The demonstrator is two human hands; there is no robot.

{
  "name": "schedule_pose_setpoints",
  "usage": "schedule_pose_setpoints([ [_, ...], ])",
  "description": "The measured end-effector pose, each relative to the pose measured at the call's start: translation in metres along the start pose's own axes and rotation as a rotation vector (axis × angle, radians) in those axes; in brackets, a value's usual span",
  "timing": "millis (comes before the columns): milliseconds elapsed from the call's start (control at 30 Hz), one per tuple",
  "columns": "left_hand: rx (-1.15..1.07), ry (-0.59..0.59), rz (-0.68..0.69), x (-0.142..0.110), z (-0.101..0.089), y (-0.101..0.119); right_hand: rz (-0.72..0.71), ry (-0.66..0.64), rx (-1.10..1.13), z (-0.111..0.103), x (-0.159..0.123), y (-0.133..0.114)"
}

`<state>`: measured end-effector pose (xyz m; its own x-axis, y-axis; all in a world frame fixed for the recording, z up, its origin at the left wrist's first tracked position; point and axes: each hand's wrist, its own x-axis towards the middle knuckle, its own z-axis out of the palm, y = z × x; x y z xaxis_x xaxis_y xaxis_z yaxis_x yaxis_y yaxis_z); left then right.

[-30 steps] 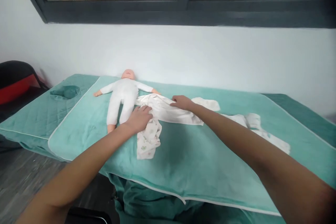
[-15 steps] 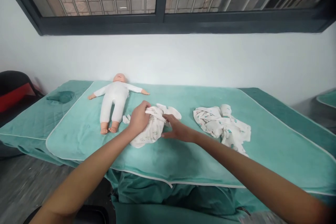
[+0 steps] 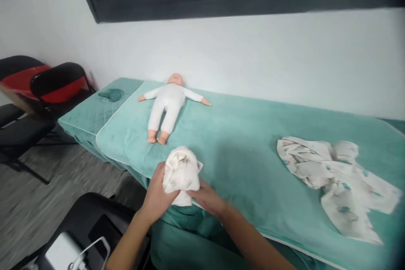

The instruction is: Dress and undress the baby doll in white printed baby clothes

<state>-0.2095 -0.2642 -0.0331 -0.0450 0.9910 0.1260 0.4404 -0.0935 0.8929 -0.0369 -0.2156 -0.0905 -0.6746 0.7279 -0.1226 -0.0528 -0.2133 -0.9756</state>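
Note:
A bunched white printed baby garment point(image 3: 182, 168) is held up over the front edge of the bed, its exact cut hidden by the folds. My left hand point(image 3: 160, 196) grips its left side, thumb across the front. On the lower right, my right hand point(image 3: 207, 198) is closed on the same cloth, some fingers hidden behind it. Beyond them a baby doll point(image 3: 169, 103) in white lies on its back, arms spread and feet toward me. Off to the right lies a second white garment point(image 3: 338, 173) with green prints, crumpled.
The bed carries a green cover point(image 3: 253, 143) with a pale border. A green pillow-like piece point(image 3: 110, 95) lies at its left end. Black and red chairs point(image 3: 61, 84) stand at left. Near me, a black seat point(image 3: 91, 215) holds a white device point(image 3: 65, 253) with a cable.
The garment was spread on the bed beside the doll, then gathered up; now it is a compact bundle drawn toward me in both hands. The view has turned left.

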Motion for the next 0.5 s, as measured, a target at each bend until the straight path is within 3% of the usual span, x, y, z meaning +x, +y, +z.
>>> schedule_pose_setpoints([
  [67,0.022,0.142,-0.155,-0.036,-0.011,-0.036,0.07,-0.172,-0.017,0.019,0.002,0.022],
  [133,0.048,0.291,-0.259,-0.071,-0.026,-0.065,0.153,-0.237,-0.055,0.035,0.0,0.042],
  [233,0.307,0.523,-0.31,-0.117,-0.061,-0.092,0.229,-0.183,-0.076,0.049,-0.009,0.069],
  [333,0.63,0.697,-0.359,-0.156,-0.1,-0.102,0.195,-0.107,-0.074,0.049,-0.021,0.09],
  [433,0.895,0.722,-0.356,-0.19,-0.124,-0.113,0.182,0.011,0.023,0.042,-0.028,0.101],
  [500,1.031,0.669,-0.398,-0.21,-0.125,-0.128,0.201,0.107,0.137,0.038,-0.031,0.102],
])
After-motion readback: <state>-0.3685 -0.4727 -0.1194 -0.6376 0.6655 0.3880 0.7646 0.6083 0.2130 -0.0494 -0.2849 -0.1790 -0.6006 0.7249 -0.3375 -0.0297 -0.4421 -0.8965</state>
